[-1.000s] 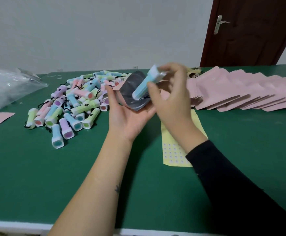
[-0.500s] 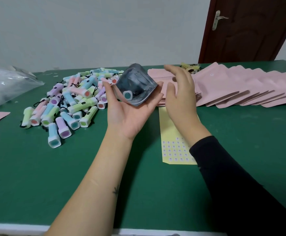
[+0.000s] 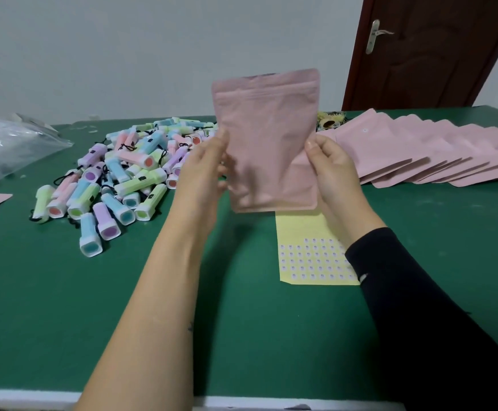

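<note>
Gripping the pink pouch (image 3: pixel 267 137) by its side edges, the left hand (image 3: pixel 204 170) and right hand (image 3: pixel 335 170) hold it upright between them over the green surface (image 3: pixel 64 307); its long axis runs vertical, the zip mouth well above the fingers (image 3: pixel 313 151), both hands equally near.

One pink pouch (image 3: pixel 267 143) was up, just the one! The fanned row of pouches (image 3: pixel 413 149) ran to roughly ten, too overlapped to be sure. Dozens of pastel torches (image 3: pixel 141 180), heaped beyond counting. One yellow sticker sheet (image 3: pixel 301 232), one clear plastic bag (image 3: pixel 7 146).
</note>
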`<state>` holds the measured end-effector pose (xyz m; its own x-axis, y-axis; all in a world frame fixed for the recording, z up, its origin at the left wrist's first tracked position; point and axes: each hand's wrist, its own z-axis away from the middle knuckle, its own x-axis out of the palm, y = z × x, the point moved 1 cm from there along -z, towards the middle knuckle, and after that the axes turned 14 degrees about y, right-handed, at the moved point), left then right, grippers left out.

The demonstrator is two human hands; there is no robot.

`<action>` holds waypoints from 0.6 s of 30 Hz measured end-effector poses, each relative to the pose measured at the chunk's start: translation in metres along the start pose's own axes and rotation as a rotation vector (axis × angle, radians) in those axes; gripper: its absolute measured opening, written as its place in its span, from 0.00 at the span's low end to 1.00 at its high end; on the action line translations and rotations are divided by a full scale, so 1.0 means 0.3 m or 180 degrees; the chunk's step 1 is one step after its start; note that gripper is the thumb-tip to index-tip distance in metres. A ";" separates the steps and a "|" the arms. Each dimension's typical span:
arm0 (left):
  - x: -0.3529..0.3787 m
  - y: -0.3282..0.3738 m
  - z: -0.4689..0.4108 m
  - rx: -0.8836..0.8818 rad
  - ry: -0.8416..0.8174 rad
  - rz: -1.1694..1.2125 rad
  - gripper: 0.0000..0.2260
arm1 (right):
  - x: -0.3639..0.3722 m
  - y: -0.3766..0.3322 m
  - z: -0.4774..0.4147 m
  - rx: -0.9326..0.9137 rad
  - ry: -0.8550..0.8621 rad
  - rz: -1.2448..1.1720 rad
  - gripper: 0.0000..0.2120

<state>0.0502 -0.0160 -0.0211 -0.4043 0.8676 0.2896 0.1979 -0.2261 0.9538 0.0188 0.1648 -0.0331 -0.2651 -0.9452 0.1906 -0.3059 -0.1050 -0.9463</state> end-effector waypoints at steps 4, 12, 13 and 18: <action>-0.037 -0.039 -0.027 0.0154 -0.0047 -0.0455 0.26 | 0.014 0.001 0.001 0.0257 -0.0160 -0.0185 0.11; -0.018 -0.069 -0.023 -0.0061 -0.0113 -0.0378 0.08 | 0.017 0.022 0.009 0.0831 -0.0596 -0.0306 0.07; -0.020 -0.070 -0.027 -0.0092 -0.0123 -0.0353 0.05 | 0.015 0.023 0.011 0.0848 -0.0638 -0.0218 0.09; -0.027 -0.080 -0.034 -0.0110 -0.0128 -0.0491 0.01 | 0.017 0.025 0.019 0.1001 -0.0720 -0.0039 0.09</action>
<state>0.0396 -0.0222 -0.0455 -0.3913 0.9101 0.1367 0.1051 -0.1034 0.9891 0.0203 0.1574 -0.0406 -0.0441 -0.9839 0.1733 -0.0032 -0.1733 -0.9849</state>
